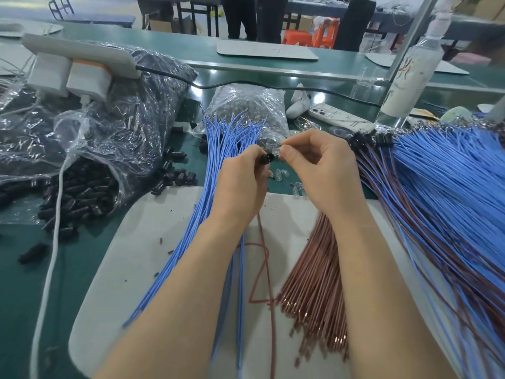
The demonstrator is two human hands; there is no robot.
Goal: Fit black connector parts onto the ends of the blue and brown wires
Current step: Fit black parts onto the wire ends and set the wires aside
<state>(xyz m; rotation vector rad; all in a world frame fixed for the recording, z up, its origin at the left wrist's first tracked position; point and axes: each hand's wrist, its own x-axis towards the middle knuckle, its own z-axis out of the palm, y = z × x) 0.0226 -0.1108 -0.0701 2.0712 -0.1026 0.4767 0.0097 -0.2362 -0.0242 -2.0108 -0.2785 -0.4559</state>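
One black cylindrical plastic connector part (266, 157) is held above the middle of the green tabletop (24, 269). It is pinched at the curled fingertips of the left hand (240, 181). The right hand (319, 170) pinches one small clear plastic piece (277, 153) between thumb and forefinger, touching the connector's end. One single brown wire (263, 255) trails from under the left hand toward the near edge, looping once.

Two unfitted bundles lie on a pale grey rounded mat (153, 242) at the near edge, strands too many to count. The bundle of blue insulated wires (216, 165) runs under the left forearm, and the bundle of brown insulated wires (314, 283) runs under the right forearm. The forearms hide part of each. A large heap of mixed blue and brown wires (437, 201) covers the right side, with black parts at its far ends.

A few loose clear pieces (299, 188) lie just beyond the mat, below the hands.

Two bags were noted. The open clear plastic bag (82, 149) on the left spills black connector parts onto the tabletop. The knotted clear plastic bag (246, 105) stands behind the blue bundle, and its small contents are not identifiable.

Also on the tabletop are one white power strip (79, 56), one white cable (52, 242), one black cable (273, 86), one phone in a white case (338, 119) and one translucent bottle (415, 64).
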